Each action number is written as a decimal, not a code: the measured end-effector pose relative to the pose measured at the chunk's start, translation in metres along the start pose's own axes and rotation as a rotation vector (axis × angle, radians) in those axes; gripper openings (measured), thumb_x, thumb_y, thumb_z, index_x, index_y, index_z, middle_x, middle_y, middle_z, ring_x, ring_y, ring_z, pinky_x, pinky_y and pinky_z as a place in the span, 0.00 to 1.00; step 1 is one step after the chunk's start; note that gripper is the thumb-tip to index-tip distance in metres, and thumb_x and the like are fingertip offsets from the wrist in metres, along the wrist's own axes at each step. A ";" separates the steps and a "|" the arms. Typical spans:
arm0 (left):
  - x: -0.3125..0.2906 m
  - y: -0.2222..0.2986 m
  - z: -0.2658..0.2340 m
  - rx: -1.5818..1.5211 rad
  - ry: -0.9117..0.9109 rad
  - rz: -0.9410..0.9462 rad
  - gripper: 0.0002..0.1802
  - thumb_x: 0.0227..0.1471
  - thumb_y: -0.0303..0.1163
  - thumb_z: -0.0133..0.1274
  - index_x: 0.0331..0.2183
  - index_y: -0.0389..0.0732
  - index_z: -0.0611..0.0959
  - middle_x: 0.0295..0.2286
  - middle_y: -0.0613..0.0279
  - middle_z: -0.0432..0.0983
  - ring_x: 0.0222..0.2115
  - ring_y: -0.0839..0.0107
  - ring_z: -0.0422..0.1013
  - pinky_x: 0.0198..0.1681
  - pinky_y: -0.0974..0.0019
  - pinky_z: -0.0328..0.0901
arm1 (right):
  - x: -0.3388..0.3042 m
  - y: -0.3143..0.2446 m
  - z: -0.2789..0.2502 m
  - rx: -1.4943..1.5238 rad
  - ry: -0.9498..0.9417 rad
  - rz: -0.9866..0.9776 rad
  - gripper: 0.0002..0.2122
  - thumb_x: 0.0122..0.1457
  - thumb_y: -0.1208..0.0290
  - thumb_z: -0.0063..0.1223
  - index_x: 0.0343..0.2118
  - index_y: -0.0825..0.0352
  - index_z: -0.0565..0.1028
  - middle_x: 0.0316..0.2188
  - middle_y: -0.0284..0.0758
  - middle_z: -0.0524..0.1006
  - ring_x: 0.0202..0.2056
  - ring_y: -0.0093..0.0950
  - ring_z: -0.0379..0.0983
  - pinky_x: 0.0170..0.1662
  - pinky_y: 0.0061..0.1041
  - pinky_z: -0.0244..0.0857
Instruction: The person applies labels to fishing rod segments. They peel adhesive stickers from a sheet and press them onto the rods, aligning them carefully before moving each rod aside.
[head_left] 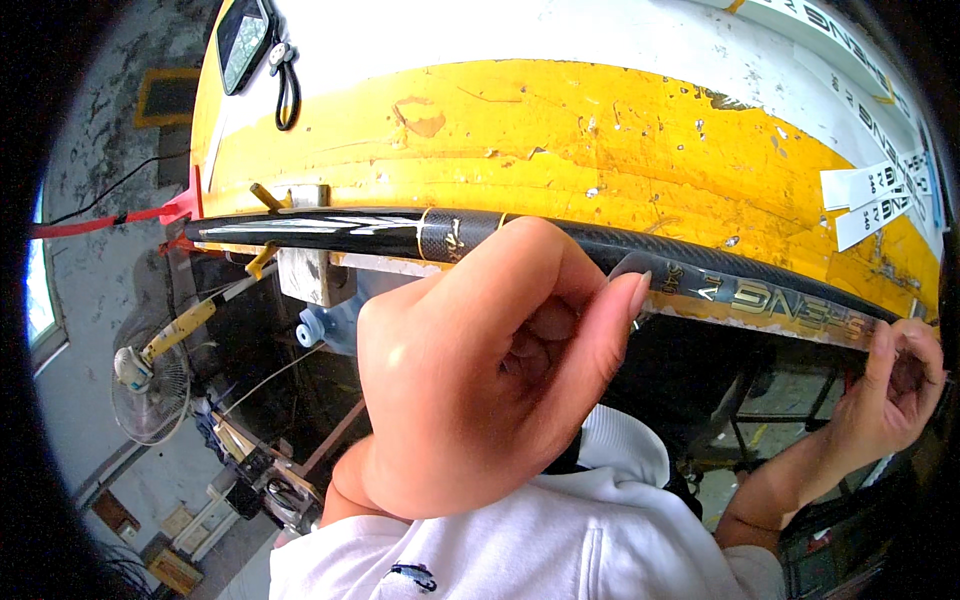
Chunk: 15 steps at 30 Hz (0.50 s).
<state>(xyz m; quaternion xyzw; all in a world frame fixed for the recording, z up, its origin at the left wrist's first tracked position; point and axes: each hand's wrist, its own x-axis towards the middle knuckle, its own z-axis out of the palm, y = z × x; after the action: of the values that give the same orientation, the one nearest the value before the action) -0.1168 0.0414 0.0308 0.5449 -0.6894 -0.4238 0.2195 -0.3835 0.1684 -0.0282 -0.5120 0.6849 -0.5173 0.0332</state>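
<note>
A glossy black carbon-weave rod (335, 228) with thin gold rings lies along the near edge of the yellow table. In front of its right half, a clear decal strip (760, 300) with gold lettering is stretched out lengthwise. My left hand (480, 370) is closed in a pinch on the strip's left end, its knuckles up against the rod. The strip's right end is pinched between the thumb and fingers of my right hand (890, 385). Whether the strip touches the rod, I cannot tell.
Yellow pegs (266, 197) and a pale block (305, 275) are at the rod's left part. A phone (243, 45) with a black strap lies at the far left. White printed strips (870, 205) lie at the right. A fan (150, 375) stands left of the worn yellow table (600, 125).
</note>
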 end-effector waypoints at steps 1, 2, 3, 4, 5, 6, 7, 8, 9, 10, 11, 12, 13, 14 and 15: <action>0.000 0.000 0.000 0.010 -0.001 0.009 0.11 0.48 0.23 0.63 0.22 0.35 0.76 0.16 0.68 0.72 0.15 0.84 0.66 0.17 0.80 0.57 | 0.000 0.000 0.000 -0.002 0.006 0.003 0.14 0.49 0.91 0.57 0.39 0.73 0.72 0.33 0.40 0.74 0.32 0.23 0.68 0.38 0.18 0.63; 0.000 0.000 0.000 0.009 0.001 0.006 0.11 0.48 0.23 0.63 0.22 0.35 0.76 0.16 0.68 0.72 0.15 0.84 0.66 0.17 0.80 0.57 | 0.000 0.000 0.000 -0.004 0.012 0.005 0.14 0.49 0.91 0.57 0.39 0.73 0.72 0.32 0.40 0.74 0.32 0.23 0.68 0.38 0.19 0.63; 0.000 0.000 0.000 0.008 0.003 0.002 0.11 0.48 0.23 0.63 0.22 0.35 0.76 0.16 0.68 0.72 0.15 0.84 0.66 0.17 0.80 0.57 | 0.000 0.000 0.000 -0.006 0.017 0.008 0.14 0.49 0.91 0.57 0.39 0.73 0.72 0.32 0.39 0.74 0.32 0.23 0.67 0.38 0.19 0.63; 0.000 0.001 0.001 -0.004 0.006 -0.015 0.11 0.47 0.23 0.63 0.22 0.35 0.76 0.16 0.68 0.72 0.15 0.84 0.66 0.17 0.80 0.57 | 0.000 0.000 -0.001 -0.011 0.005 0.007 0.14 0.50 0.91 0.56 0.39 0.73 0.71 0.32 0.39 0.74 0.32 0.23 0.67 0.38 0.19 0.63; 0.000 0.001 0.001 -0.029 0.001 -0.038 0.11 0.47 0.23 0.63 0.21 0.35 0.76 0.16 0.68 0.72 0.15 0.84 0.67 0.17 0.80 0.57 | 0.000 0.000 -0.001 -0.016 -0.007 0.006 0.14 0.50 0.91 0.56 0.39 0.73 0.71 0.31 0.39 0.73 0.32 0.23 0.67 0.38 0.19 0.62; 0.000 0.002 0.002 -0.010 0.013 -0.034 0.11 0.47 0.23 0.63 0.21 0.35 0.76 0.16 0.68 0.72 0.15 0.83 0.67 0.17 0.80 0.57 | 0.000 0.000 -0.001 -0.021 -0.020 0.004 0.14 0.50 0.91 0.56 0.39 0.72 0.71 0.31 0.39 0.73 0.32 0.23 0.67 0.38 0.20 0.62; 0.000 0.002 0.002 -0.005 0.015 -0.036 0.11 0.47 0.23 0.63 0.21 0.35 0.76 0.16 0.68 0.72 0.14 0.83 0.67 0.17 0.80 0.57 | 0.001 0.000 -0.001 -0.015 -0.017 0.003 0.14 0.50 0.91 0.56 0.39 0.72 0.71 0.31 0.39 0.73 0.32 0.23 0.66 0.38 0.20 0.62; 0.000 0.003 0.002 -0.003 0.016 -0.040 0.11 0.48 0.23 0.63 0.21 0.35 0.75 0.16 0.68 0.71 0.14 0.83 0.67 0.17 0.80 0.57 | 0.001 0.000 -0.001 -0.009 -0.014 0.002 0.14 0.50 0.91 0.55 0.39 0.72 0.71 0.30 0.38 0.73 0.32 0.24 0.66 0.38 0.20 0.62; -0.001 0.003 0.003 -0.001 0.017 -0.043 0.11 0.48 0.23 0.63 0.21 0.35 0.75 0.16 0.68 0.71 0.14 0.83 0.67 0.16 0.79 0.57 | 0.001 0.000 0.000 -0.004 -0.010 0.000 0.14 0.50 0.91 0.55 0.39 0.72 0.71 0.30 0.38 0.73 0.32 0.24 0.66 0.38 0.20 0.62; -0.001 0.003 0.003 -0.002 0.018 -0.048 0.11 0.48 0.23 0.63 0.21 0.35 0.75 0.16 0.68 0.71 0.14 0.83 0.67 0.16 0.79 0.57 | 0.001 0.000 0.000 0.002 -0.011 -0.005 0.14 0.50 0.91 0.55 0.39 0.72 0.71 0.30 0.38 0.73 0.32 0.24 0.66 0.38 0.20 0.62; -0.001 0.003 0.003 -0.003 0.020 -0.046 0.11 0.48 0.23 0.63 0.21 0.35 0.75 0.15 0.68 0.71 0.14 0.82 0.67 0.16 0.79 0.57 | 0.001 0.000 0.001 0.007 -0.012 -0.010 0.14 0.50 0.91 0.56 0.39 0.72 0.72 0.31 0.38 0.73 0.32 0.24 0.66 0.38 0.20 0.62; -0.001 0.004 0.003 -0.005 0.022 -0.044 0.11 0.48 0.23 0.63 0.21 0.35 0.75 0.15 0.68 0.71 0.14 0.82 0.67 0.16 0.79 0.57 | 0.001 -0.001 0.001 0.012 -0.013 -0.015 0.14 0.49 0.91 0.56 0.39 0.71 0.72 0.31 0.38 0.73 0.32 0.24 0.67 0.38 0.20 0.62; -0.001 0.003 0.004 -0.006 0.027 -0.035 0.11 0.48 0.23 0.63 0.21 0.35 0.75 0.15 0.68 0.71 0.14 0.82 0.67 0.16 0.79 0.57 | 0.001 -0.002 0.002 -0.004 0.007 0.000 0.14 0.49 0.91 0.56 0.39 0.71 0.72 0.31 0.38 0.73 0.32 0.24 0.67 0.38 0.20 0.63; -0.001 0.003 0.004 -0.013 0.030 -0.034 0.11 0.48 0.23 0.63 0.21 0.35 0.75 0.15 0.68 0.71 0.13 0.82 0.66 0.16 0.79 0.57 | 0.000 -0.002 0.003 -0.020 0.027 0.016 0.14 0.49 0.91 0.57 0.38 0.71 0.72 0.31 0.38 0.73 0.32 0.23 0.67 0.38 0.20 0.63; -0.001 0.003 0.004 -0.020 0.033 -0.032 0.11 0.48 0.23 0.63 0.21 0.35 0.75 0.15 0.68 0.71 0.13 0.82 0.66 0.16 0.79 0.56 | 0.000 -0.003 0.004 -0.027 0.044 0.024 0.14 0.49 0.91 0.57 0.38 0.71 0.72 0.32 0.38 0.73 0.32 0.23 0.67 0.39 0.20 0.63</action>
<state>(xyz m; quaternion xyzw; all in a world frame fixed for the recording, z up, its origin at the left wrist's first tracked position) -0.1217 0.0436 0.0309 0.5608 -0.6724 -0.4250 0.2296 -0.3793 0.1660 -0.0279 -0.4926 0.6984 -0.5189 0.0175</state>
